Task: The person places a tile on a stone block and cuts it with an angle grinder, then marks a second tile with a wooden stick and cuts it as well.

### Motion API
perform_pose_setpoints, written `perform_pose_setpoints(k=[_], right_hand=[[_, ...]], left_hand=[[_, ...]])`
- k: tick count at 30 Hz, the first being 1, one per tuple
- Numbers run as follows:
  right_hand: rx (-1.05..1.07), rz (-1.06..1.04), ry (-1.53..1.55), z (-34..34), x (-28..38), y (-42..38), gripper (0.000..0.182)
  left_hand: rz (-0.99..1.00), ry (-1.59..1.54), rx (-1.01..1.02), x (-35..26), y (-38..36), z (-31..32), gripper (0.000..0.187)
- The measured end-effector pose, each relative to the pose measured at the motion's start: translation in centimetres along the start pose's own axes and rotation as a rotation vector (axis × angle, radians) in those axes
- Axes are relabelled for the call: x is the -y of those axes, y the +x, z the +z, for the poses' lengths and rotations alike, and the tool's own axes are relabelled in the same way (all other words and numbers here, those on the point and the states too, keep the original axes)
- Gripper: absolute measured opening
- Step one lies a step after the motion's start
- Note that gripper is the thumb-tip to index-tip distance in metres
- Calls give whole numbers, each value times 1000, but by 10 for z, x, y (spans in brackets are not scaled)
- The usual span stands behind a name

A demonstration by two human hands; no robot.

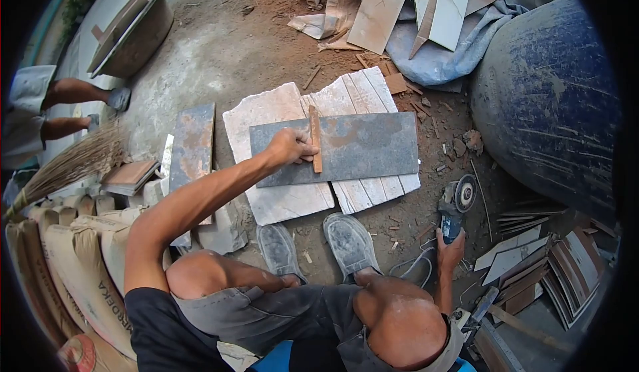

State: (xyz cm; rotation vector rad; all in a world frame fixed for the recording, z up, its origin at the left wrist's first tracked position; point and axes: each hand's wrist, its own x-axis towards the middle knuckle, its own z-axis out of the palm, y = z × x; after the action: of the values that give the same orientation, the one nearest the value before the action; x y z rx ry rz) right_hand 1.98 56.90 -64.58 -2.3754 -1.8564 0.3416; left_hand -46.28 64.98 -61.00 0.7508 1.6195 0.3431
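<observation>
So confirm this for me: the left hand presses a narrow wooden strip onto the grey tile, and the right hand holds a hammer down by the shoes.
Not quite. The head view shows the right hand holding an angle grinder, not a hammer, down by the shoes. The rest stands: the left hand presses the narrow wooden strip onto the grey tile.

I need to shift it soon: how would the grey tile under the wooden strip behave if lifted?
The grey tile looks flat and rigid, so probably stiff, not floppy. Thin and long, it likely snaps if dropped. The wooden strip lies loose beneath the left hand and may slide off.
</observation>
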Motion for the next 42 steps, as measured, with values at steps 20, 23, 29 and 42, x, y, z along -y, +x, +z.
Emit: perform_pose_setpoints(k=[20,23,29,42], right_hand=[[14,28,41,2,-4,1,68],[22,37,27,-1,-3,1,67],[8,24,45,0,-4,2,66],[63,61,71,-1,-4,4,64]], left_hand=[[404,986,-174,-68,15,-26,28],[495,1199,-170,-109,41,-26,23],[616,1151,-522,-151,101,-52,18],[139,1066,-367,-98,71,-48,36]])
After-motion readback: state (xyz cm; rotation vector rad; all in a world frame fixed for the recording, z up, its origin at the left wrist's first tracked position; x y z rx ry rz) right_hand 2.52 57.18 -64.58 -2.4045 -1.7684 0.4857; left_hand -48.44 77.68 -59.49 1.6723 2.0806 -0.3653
